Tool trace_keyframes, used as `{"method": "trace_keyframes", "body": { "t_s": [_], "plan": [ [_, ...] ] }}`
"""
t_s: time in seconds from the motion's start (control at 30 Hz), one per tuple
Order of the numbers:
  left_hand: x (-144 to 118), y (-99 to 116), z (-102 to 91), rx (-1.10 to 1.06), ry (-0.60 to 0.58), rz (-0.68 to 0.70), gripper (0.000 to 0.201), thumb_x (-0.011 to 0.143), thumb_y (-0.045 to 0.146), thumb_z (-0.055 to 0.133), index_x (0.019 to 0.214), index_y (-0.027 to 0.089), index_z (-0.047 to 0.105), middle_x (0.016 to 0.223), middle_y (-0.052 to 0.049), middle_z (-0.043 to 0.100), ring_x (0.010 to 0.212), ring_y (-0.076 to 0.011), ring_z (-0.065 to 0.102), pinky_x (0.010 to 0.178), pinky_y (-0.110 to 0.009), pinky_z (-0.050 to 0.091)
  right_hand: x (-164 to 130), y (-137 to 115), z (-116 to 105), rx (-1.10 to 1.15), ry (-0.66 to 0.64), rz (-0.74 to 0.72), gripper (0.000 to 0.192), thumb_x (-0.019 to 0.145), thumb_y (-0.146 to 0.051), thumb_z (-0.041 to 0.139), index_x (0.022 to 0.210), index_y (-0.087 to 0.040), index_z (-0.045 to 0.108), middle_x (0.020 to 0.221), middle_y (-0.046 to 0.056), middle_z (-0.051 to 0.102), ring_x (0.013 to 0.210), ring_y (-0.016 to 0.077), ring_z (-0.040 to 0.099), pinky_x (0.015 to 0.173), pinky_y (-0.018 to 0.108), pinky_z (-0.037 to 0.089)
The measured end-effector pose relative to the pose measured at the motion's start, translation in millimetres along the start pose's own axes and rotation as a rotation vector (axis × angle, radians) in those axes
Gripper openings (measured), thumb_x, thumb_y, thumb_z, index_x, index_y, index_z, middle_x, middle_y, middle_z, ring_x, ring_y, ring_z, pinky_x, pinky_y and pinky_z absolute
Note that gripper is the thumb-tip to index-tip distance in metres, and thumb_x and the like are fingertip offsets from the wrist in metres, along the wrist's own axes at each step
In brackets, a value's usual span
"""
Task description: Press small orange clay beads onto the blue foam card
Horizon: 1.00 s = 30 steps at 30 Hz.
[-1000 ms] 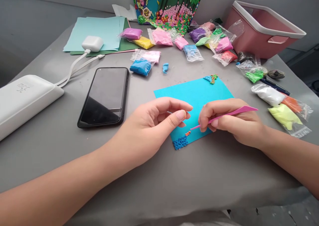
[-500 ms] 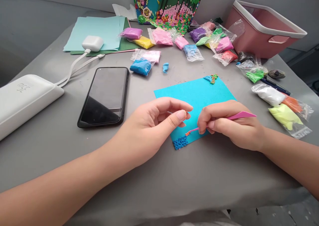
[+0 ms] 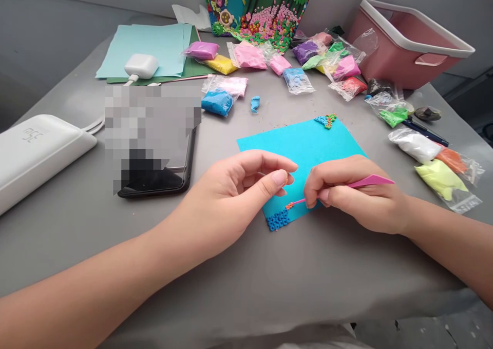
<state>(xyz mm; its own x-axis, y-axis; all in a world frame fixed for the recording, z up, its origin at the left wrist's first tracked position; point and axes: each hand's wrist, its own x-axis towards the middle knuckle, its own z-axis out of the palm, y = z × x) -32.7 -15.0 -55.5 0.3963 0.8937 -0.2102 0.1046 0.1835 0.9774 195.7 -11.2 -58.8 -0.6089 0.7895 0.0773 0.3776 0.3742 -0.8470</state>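
Note:
A bright blue sheet (image 3: pixel 269 143) lies on the table under both hands. Its near left corner carries rows of small dark blue clay rings (image 3: pixel 277 219), with a few orange clay dots (image 3: pixel 289 206) beside them. My right hand (image 3: pixel 350 192) grips a pink clay modelling tool (image 3: pixel 372 180), and the thin tip touches the orange dots. Over the sheet's left part, my left hand (image 3: pixel 254 185) pinches a tiny bit of orange clay (image 3: pixel 287 173) between thumb and fingers, mostly hidden. Blue, orange and green clay pieces (image 3: pixel 326 120) cover the far corner.
Bags of coloured clay (image 3: pixel 250 56) lie along the back and right. A pink bin (image 3: pixel 404 56) stands back right, near a decorated clay picture (image 3: pixel 262 15). Left are a partly pixelated phone (image 3: pixel 154 182), a white power bank (image 3: pixel 42 154) and light blue sheets (image 3: pixel 154 38).

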Motion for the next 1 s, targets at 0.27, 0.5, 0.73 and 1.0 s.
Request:
{"method": "trace_keyframes", "body": {
  "t_s": [0.27, 0.5, 0.73, 1.0],
  "plan": [
    [1, -3, -0.1, 0.008, -0.001, 0.009, 0.011, 0.09, 0.039, 0.073, 0.095, 0.03, 0.077, 0.089, 0.01, 0.078, 0.088, -0.0046, 0.072, 0.075, -0.004, 0.053, 4, 6, -4, 0.357, 0.128, 0.174, 0.026, 0.083, -0.009, 0.043, 0.072, -0.017, 0.065, 0.07, 0.005, 0.066, 0.062, 0.0152, 0.057, 0.052, 0.026, 0.046],
    [-1, -2, 2.1, 0.013, 0.027, 0.055, 0.017, 0.088, 0.033, 0.075, 0.103, 0.027, 0.073, 0.091, 0.006, 0.078, 0.086, -0.0074, 0.073, 0.074, -0.008, 0.057, 2, 13, 0, 0.118, 0.384, -0.26, 0.026, 0.095, -0.011, 0.044, 0.089, -0.021, 0.067, 0.092, 0.005, 0.064, 0.095, 0.0194, 0.061, 0.088, 0.036, 0.053],
    [-2, -5, 2.0, -0.122, -0.112, 0.049, 0.028, 0.086, 0.028, 0.078, 0.111, 0.028, 0.065, 0.092, 0.006, 0.081, 0.09, -0.01, 0.077, 0.074, -0.012, 0.06, -7, -10, 9, -0.424, 0.218, -0.432, 0.028, 0.098, -0.005, 0.054, 0.118, -0.019, 0.067, 0.091, 0.004, 0.065, 0.079, 0.0095, 0.064, 0.067, 0.023, 0.057],
    [-1, -5, 2.5, -0.218, -0.206, -0.007, 0.036, 0.082, 0.018, 0.081, 0.113, 0.026, 0.064, 0.089, 0.006, 0.082, 0.085, -0.0091, 0.077, 0.072, -0.012, 0.059, -9, -12, 6, -0.418, 0.238, -0.463, 0.008, 0.093, -0.011, 0.068, 0.097, -0.016, 0.072, 0.087, 0.005, 0.067, 0.076, 0.0085, 0.065, 0.071, 0.021, 0.059]
  ]
}}
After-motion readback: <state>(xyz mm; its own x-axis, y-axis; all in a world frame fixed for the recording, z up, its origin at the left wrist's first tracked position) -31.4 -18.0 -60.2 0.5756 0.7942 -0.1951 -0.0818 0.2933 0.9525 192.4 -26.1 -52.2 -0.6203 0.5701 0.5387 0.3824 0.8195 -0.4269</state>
